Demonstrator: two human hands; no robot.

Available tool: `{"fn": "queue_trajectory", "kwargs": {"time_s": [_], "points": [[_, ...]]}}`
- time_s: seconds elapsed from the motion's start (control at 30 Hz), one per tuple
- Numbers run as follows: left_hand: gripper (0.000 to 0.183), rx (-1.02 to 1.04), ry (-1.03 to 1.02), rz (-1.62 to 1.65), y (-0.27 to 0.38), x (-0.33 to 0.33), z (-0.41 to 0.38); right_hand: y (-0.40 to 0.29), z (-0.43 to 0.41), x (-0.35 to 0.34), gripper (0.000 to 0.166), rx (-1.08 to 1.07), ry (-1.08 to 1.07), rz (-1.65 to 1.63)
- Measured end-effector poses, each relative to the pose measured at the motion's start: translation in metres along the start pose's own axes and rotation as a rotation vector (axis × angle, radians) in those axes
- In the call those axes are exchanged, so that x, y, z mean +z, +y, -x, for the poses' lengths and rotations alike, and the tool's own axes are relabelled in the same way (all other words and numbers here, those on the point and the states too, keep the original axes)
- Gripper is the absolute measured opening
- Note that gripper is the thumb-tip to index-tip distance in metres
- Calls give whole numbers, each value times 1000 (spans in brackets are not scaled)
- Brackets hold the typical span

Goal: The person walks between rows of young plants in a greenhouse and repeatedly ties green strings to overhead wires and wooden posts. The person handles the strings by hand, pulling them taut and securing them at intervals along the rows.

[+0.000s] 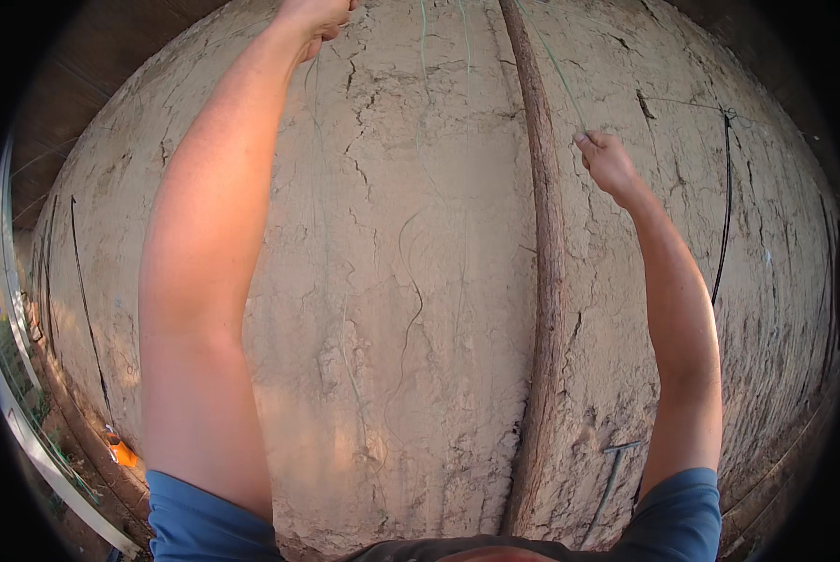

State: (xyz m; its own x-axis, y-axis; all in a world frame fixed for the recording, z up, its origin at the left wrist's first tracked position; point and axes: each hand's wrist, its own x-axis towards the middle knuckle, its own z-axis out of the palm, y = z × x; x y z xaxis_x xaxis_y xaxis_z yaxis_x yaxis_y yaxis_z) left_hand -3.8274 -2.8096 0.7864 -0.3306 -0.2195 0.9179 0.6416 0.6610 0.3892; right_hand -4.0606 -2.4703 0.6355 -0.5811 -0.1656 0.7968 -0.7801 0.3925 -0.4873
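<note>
A cracked mud wall (392, 232) fills the view before me. My left hand (319, 24) is raised at the top edge, its fingers curled; part of it is cut off, and what it holds cannot be made out. My right hand (606, 165) is closed on a thin green cord (550, 56), which runs from its thumb up and leftward past the top of a rough wooden pole (546, 211). The pole stands upright against the wall, between my two arms. More thin green strands (424, 42) hang down the wall between my left hand and the pole.
A dark, curved wire (418, 295) lies against the wall. Black cords hang at the right (725, 211) and left (86, 281). A T-shaped metal rod (613, 471) leans low right of the pole. An orange object (120, 449) sits at lower left, near a pale metal frame (54, 485).
</note>
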Motion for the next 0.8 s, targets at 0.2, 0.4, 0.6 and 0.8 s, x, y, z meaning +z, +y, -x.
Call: {"fn": "queue_trajectory", "kwargs": {"time_s": [0.2, 0.4, 0.6, 0.8], "points": [[21, -124, -201, 238, -50, -18, 67, 80, 85, 67, 35, 130, -126, -29], [35, -274, -345, 336, -128, -32, 174, 95, 194, 100, 43, 324, -206, -233], [27, -449, -291, 217, -136, -33, 291, 74, 269, 120, 31, 389, -330, -483], [35, -522, -492, 306, -143, 4, 353, 20, 307, 129, 47, 258, -569, -999]]}}
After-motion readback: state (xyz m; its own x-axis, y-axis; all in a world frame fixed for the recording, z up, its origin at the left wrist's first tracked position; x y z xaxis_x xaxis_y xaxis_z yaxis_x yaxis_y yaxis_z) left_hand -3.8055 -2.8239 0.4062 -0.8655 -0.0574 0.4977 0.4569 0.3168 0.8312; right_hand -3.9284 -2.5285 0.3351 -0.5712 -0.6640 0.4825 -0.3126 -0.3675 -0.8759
